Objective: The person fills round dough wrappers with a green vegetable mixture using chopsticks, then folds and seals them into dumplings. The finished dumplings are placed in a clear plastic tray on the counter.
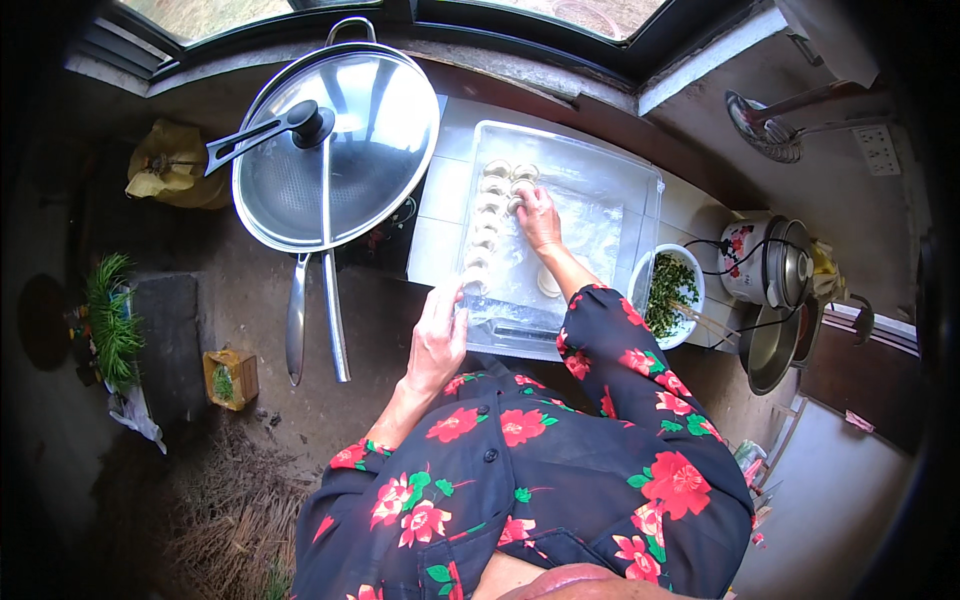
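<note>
My right hand (540,217) reaches into a clear plastic tray (637,172) dusted with flour, its fingers on a folded dumpling (515,204) at the lower end of a short second row. Left of that row runs a longer line of dumplings (487,221). A round dough wrapper (549,281) lies flat in the tray, beside my right forearm. My left hand (439,330) is at the tray's near left corner, close to the lowest dumpling (475,279); whether it grips the rim is unclear. A white bowl (699,289) of chopped green filling (670,292) with chopsticks (701,319) stands at the right.
A large frying pan (298,315) with a glass lid (360,172) stands left of the tray on a hob. Right of the bowl are a rice cooker (750,259) and a metal pan (769,352). Ladles (757,124) hang on the wall. A window frame (525,34) borders the counter's back.
</note>
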`<state>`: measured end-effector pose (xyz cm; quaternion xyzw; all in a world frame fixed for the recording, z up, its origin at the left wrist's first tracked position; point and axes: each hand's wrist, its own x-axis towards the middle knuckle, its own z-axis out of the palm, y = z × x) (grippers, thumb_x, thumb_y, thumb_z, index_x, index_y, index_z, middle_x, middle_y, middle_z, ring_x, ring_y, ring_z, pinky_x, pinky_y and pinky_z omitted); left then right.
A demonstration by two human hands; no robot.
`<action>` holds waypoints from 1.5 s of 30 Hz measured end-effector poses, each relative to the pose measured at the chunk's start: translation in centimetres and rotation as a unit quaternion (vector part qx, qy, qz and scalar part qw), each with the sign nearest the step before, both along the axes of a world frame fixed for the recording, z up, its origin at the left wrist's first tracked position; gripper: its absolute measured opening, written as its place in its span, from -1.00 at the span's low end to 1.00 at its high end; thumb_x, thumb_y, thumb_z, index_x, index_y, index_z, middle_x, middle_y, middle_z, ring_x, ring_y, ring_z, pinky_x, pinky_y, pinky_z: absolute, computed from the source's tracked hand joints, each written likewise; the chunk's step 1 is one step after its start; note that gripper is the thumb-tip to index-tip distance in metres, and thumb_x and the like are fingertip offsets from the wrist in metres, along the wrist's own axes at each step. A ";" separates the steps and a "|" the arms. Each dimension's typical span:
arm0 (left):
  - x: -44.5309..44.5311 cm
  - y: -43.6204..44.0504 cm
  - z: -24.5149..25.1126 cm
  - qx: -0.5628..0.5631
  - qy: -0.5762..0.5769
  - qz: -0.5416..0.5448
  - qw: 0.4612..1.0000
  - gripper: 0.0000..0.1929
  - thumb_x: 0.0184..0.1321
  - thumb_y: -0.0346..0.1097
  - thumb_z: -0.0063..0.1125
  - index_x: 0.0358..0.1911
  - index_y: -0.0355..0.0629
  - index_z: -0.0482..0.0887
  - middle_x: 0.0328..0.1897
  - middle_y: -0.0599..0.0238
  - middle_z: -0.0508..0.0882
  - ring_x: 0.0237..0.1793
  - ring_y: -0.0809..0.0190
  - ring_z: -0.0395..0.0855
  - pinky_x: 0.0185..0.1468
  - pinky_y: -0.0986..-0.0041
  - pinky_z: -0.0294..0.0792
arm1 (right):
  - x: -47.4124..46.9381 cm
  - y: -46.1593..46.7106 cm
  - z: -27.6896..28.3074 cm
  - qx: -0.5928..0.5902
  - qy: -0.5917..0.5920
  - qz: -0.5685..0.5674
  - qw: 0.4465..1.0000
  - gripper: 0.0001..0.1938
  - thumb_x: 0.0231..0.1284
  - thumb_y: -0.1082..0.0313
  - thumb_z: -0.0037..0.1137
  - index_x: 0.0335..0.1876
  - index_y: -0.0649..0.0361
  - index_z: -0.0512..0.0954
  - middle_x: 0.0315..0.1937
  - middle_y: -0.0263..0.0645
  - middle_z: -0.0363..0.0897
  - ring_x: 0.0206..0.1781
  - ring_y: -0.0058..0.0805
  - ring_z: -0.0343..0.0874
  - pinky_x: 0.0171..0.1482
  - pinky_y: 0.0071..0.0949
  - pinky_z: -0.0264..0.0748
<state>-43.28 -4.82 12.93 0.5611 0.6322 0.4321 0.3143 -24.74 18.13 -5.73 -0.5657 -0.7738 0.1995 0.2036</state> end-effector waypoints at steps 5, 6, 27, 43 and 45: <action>0.2 -0.4 -0.2 0.006 0.010 -0.005 1.000 -0.49 0.25 -0.65 0.15 0.31 -0.35 0.48 0.15 -0.08 0.62 0.01 0.01 0.73 0.10 0.28 0.58 | 0.2 -0.2 -0.4 0.004 0.009 0.000 1.000 -0.66 0.10 0.46 0.26 0.03 -0.02 0.60 -0.04 -0.15 0.53 0.11 -0.06 0.57 0.12 -0.12 0.59; 0.2 -0.4 -0.2 0.002 0.011 -0.006 1.000 -0.49 0.25 -0.65 0.15 0.31 -0.35 0.48 0.16 -0.08 0.62 0.01 0.02 0.73 0.10 0.29 0.58 | 0.3 -0.1 -0.5 0.007 0.009 0.002 1.000 -0.66 0.10 0.46 0.26 0.03 -0.03 0.60 -0.04 -0.14 0.53 0.11 -0.06 0.57 0.12 -0.12 0.59; 3.5 0.1 0.4 -0.012 0.001 -0.034 0.999 -0.54 0.29 -0.60 0.12 0.29 -0.36 0.52 0.21 -0.19 0.62 0.14 -0.17 0.68 0.21 0.20 0.54 | 5.7 -2.0 3.1 0.055 -0.059 0.059 0.995 -0.68 0.10 0.39 0.24 0.02 0.05 0.62 0.02 -0.15 0.59 0.15 -0.09 0.58 0.12 -0.08 0.60; 4.0 3.7 0.3 -0.033 -0.016 -0.021 0.999 -0.66 0.40 -0.48 0.12 0.22 -0.35 0.60 0.03 -0.02 0.74 -0.01 0.09 0.80 0.06 0.33 0.62 | 14.1 -5.7 4.5 -0.168 -0.129 0.046 0.976 -0.70 0.20 0.26 0.17 0.01 0.14 0.67 0.02 -0.07 0.68 0.11 -0.04 0.66 0.15 -0.10 0.59; 4.2 3.5 -0.3 -0.026 -0.017 -0.024 0.999 -0.66 0.41 -0.47 0.14 0.22 -0.32 0.62 0.03 -0.02 0.75 -0.02 0.10 0.81 0.06 0.33 0.62 | 14.4 -5.6 3.9 -0.183 -0.171 0.033 0.968 -0.72 0.18 0.24 0.19 -0.03 0.13 0.65 0.06 -0.07 0.64 0.15 -0.04 0.63 0.15 -0.08 0.57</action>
